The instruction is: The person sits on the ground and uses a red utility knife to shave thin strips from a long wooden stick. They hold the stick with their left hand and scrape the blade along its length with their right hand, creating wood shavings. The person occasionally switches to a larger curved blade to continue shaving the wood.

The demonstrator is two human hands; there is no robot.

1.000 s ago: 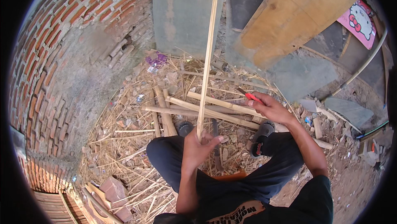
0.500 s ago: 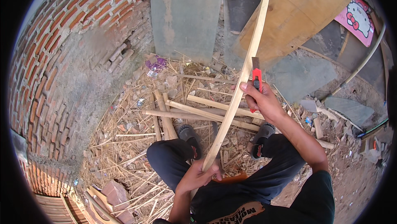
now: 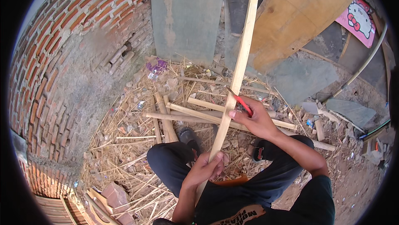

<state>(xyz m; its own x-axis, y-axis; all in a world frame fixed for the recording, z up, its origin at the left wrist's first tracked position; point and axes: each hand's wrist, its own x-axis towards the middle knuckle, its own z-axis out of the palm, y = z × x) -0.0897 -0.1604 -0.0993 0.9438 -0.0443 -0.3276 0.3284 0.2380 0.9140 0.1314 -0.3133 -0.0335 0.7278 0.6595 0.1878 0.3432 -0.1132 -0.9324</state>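
Observation:
A long pale bamboo strip (image 3: pixel 245 44) slants up from my lap toward the far boards. Around its lower part my left hand (image 3: pixel 205 167) is closed, near my left knee. My right hand (image 3: pixel 254 119) grips a red utility knife (image 3: pixel 244 104), with the thumb pressed against the strip. The knife points to the upper left, and its blade lies at the strip's edge; whether it cuts in, I cannot tell. Beneath the strip, several split bamboo pieces (image 3: pixel 195 112) lie crosswise on the ground between and beyond my feet.
A brick wall (image 3: pixel 45 79) rises on the left. Grey sheets (image 3: pixel 187 21) and a brown board (image 3: pixel 301 13) lean at the back. Straw and shavings (image 3: pixel 120 158) cover the ground. Broken cardboard (image 3: pixel 114 198) lies at lower left, and a pale pole (image 3: pixel 361 69) stands at right.
The strip's far end has swung left and a little nearer. My right hand has come down and left along it, turning the knife from upright to slanting across the strip's edge.

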